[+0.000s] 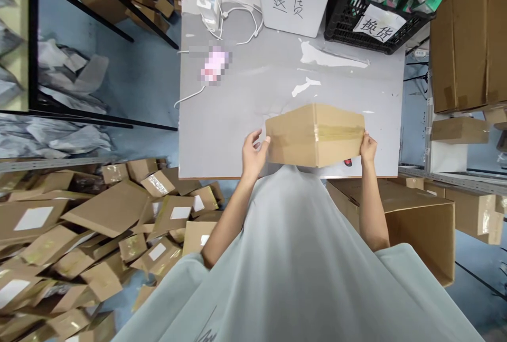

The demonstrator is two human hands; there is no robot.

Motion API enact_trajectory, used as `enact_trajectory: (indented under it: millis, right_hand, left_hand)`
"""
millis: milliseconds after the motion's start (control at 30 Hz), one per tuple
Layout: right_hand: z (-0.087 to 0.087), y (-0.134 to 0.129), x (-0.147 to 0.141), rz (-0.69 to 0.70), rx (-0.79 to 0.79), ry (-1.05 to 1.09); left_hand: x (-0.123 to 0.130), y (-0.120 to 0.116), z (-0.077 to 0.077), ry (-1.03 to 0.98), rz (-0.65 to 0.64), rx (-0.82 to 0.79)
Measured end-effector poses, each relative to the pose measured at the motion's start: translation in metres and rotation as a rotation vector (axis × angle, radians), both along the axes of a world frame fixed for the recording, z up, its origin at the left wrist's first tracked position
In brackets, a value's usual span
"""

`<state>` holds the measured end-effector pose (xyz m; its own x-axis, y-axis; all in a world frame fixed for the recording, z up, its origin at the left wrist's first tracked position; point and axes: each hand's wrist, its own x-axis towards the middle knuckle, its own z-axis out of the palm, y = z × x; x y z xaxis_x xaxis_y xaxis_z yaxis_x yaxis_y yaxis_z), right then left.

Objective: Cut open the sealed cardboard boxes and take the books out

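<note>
A taped cardboard box is tilted at the front edge of the grey table, one corner edge toward me. Clear yellowish tape runs across its right face. My right hand grips the box's right end, fingers closed around the edge. At the left end is my left hand, its fingers apart and slightly curled. The left thumb is at the box's edge; whether it presses on it I cannot tell. A small red and black object shows partly from under the box's right side.
On the grey table stand a white bin, a black crate of green-edged packets, and a power strip with white cables. A blurred pink item lies left. Many cardboard boxes pile up left; an open carton stands right.
</note>
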<state>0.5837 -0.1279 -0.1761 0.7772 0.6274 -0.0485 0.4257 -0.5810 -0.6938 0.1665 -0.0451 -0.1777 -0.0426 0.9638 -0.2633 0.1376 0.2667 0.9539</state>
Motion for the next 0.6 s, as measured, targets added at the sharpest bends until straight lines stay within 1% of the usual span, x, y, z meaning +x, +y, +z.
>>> enact_trajectory:
  millis: [67, 133, 200, 233, 300, 400, 500, 600]
  right_hand:
    - [0.007, 0.002, -0.021, 0.006, -0.049, -0.053]
    - [0.015, 0.005, -0.043, 0.001, -0.104, -0.101]
    - [0.024, 0.009, -0.066, 0.01, -0.148, -0.111]
    - [0.028, 0.011, -0.078, 0.031, -0.165, -0.105]
    - [0.036, 0.015, -0.101, 0.092, -0.191, -0.086]
    - [0.056, 0.017, -0.14, 0.169, -0.192, -0.088]
    - [0.087, 0.012, -0.186, 0.276, -0.125, -0.115]
    - [0.124, 0.002, -0.236, 0.465, 0.003, -0.046]
  left_hand:
    - [-0.008, -0.009, 0.02, -0.011, -0.07, 0.09]
    - [-0.012, -0.016, 0.035, -0.023, -0.157, 0.111]
    - [-0.015, -0.017, 0.041, 0.037, -0.2, 0.089]
    - [-0.018, -0.014, 0.039, 0.093, -0.201, 0.071]
    - [-0.026, -0.005, 0.028, 0.219, -0.178, 0.014]
    - [-0.047, 0.012, 0.002, 0.322, -0.1, -0.077]
    - [-0.078, 0.027, -0.022, 0.327, 0.012, -0.066]
    - [-0.12, 0.039, -0.039, 0.325, 0.092, -0.017]
